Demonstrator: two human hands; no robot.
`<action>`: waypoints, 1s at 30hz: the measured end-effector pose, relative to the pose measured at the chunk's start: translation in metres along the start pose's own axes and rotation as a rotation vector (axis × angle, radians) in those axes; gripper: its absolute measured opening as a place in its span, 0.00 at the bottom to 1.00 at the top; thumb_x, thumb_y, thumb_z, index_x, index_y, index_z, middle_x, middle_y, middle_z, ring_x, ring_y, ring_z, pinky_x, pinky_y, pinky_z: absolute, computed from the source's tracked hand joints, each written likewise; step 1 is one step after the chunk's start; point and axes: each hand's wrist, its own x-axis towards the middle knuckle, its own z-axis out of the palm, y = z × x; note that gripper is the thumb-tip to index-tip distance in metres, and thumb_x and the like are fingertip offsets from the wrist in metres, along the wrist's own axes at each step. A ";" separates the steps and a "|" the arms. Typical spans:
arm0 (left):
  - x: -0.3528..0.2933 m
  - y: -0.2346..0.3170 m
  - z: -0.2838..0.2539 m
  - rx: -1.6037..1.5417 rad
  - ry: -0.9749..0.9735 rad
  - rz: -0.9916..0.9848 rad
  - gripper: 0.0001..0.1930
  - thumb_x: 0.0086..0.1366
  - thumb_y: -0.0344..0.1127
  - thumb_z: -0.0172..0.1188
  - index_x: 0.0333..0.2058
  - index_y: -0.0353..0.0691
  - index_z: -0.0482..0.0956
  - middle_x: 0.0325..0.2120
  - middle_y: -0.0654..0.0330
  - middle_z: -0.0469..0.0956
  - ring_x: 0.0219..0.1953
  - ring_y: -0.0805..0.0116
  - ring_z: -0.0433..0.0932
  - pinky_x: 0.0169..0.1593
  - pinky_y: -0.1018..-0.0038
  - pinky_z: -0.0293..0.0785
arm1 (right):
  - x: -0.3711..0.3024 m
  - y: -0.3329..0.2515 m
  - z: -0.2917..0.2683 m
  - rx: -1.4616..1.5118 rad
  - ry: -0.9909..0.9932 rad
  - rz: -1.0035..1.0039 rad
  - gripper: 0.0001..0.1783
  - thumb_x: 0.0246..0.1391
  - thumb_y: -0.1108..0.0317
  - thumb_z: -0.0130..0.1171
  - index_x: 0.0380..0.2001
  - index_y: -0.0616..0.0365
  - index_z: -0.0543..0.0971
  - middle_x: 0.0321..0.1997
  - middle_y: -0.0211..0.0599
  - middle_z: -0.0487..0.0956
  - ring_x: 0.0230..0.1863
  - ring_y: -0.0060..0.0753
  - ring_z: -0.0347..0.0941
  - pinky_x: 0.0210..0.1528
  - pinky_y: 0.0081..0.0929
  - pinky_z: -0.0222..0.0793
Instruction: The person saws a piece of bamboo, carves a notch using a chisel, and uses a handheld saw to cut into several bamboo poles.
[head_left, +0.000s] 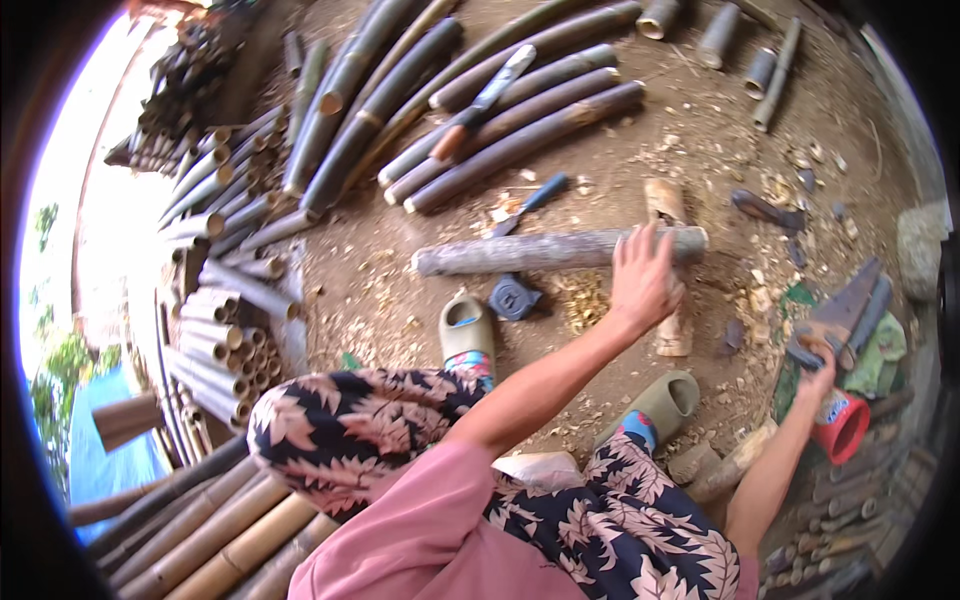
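A grey bamboo pole (pixel 520 252) lies across a short split bamboo block (pixel 672 335) in front of my feet. My left hand (pixel 648 275) grips the pole near its right end, fingers draped over the top. Off to the right, my right hand (pixel 817 367) is closed round the handle of a handsaw (pixel 838 318), whose blade points away from me. Beside that hand stand a red container (pixel 842 428) and a crumpled green cloth (pixel 880 360). Between the pole and my left shoe lies a dark tape measure (pixel 514 297).
A blue-handled knife (pixel 535 203) lies just beyond the pole. Farther off, a large wooden-handled blade (pixel 485 100) rests on dark bamboo poles (pixel 525 145). Stacked cut bamboo (pixel 215 340) fills the left side. A dark wooden tool (pixel 768 210) lies among chips at right.
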 end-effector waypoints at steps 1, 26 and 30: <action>0.018 0.013 0.006 0.297 0.057 0.028 0.49 0.54 0.54 0.71 0.68 0.46 0.53 0.67 0.46 0.57 0.71 0.47 0.53 0.71 0.42 0.42 | -0.010 -0.040 0.004 0.077 -0.034 -0.137 0.10 0.54 0.64 0.63 0.35 0.58 0.79 0.30 0.29 0.78 0.39 0.26 0.75 0.44 0.27 0.70; 0.073 -0.017 -0.015 0.371 -0.355 -0.263 0.45 0.58 0.78 0.43 0.43 0.35 0.82 0.37 0.38 0.82 0.43 0.45 0.82 0.47 0.56 0.76 | -0.393 -0.005 0.143 -0.774 -0.489 -0.634 0.33 0.43 0.75 0.57 0.57 0.74 0.72 0.36 0.54 0.82 0.31 0.37 0.84 0.34 0.29 0.77; 0.072 -0.014 -0.017 0.332 -0.333 -0.271 0.44 0.55 0.78 0.48 0.42 0.37 0.83 0.34 0.41 0.83 0.41 0.46 0.83 0.46 0.56 0.77 | -0.392 -0.007 0.143 -0.805 -0.527 -0.683 0.32 0.43 0.75 0.57 0.56 0.76 0.72 0.35 0.55 0.82 0.30 0.41 0.84 0.33 0.29 0.77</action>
